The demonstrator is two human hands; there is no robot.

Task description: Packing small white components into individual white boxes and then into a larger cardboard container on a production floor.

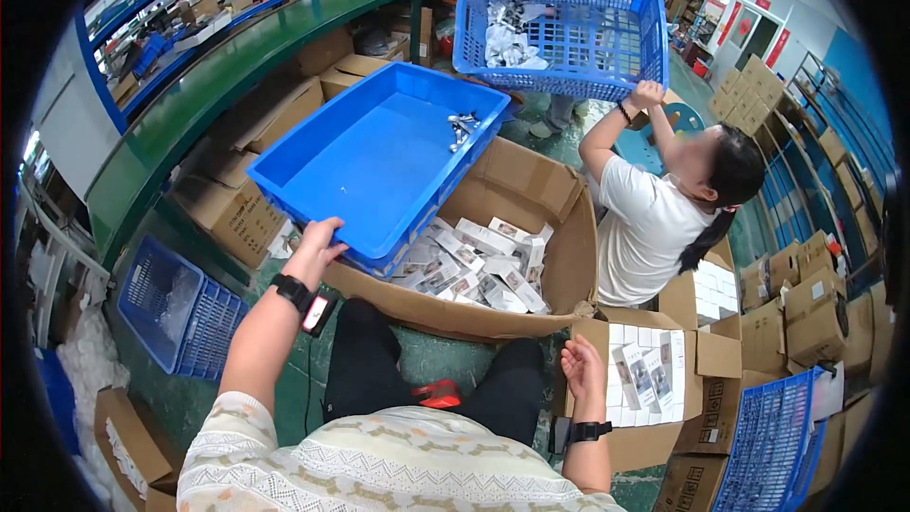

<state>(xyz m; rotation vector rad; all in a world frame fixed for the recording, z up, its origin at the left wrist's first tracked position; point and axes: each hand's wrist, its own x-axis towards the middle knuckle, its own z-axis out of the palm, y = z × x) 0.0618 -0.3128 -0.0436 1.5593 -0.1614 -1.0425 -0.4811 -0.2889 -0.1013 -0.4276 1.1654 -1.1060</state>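
My left hand [320,245] grips the near rim of a shallow blue plastic tray [332,147], its fingers over the edge. A few small metal parts [463,130] lie in the tray's far right corner. The tray rests tilted across a big open cardboard box [521,177], which holds many small white cartons [483,261] in a loose heap. Empty, with fingers loosely curled, my right hand [584,367] hovers by the left side of a smaller cardboard box [701,398]. Upright white cartons fill that box, and several printed ones [647,376] lie on top.
At the right, a co-worker [654,228] in white lifts a blue mesh basket [559,24] with white bagged pieces inside. A green-edged bench [256,52] runs along the left. Blue baskets [180,308] and stacked cardboard boxes [806,299] stand on both sides.
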